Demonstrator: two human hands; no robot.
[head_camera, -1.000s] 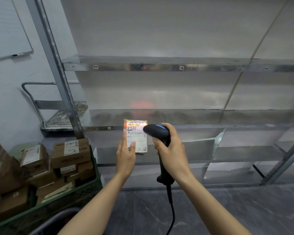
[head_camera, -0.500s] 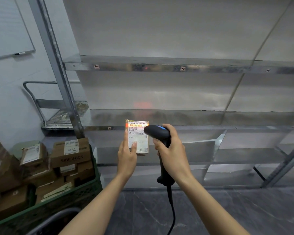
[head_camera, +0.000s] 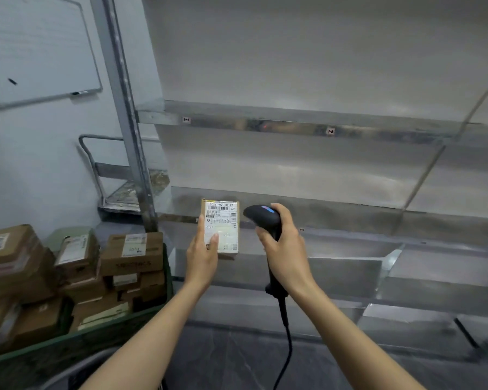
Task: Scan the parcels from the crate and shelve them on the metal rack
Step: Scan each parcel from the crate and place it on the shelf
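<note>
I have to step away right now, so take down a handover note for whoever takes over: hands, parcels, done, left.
Left hand holds a small labelled parcel upright, label toward the scanner.
Right hand grips the black corded scanner, pointed at that label.
Many parcels sit in the green crate, lower left.
Done: nothing shelved on the metal rack in view.
Left: confirm this scan, shelve it, then work through the crate.
</note>
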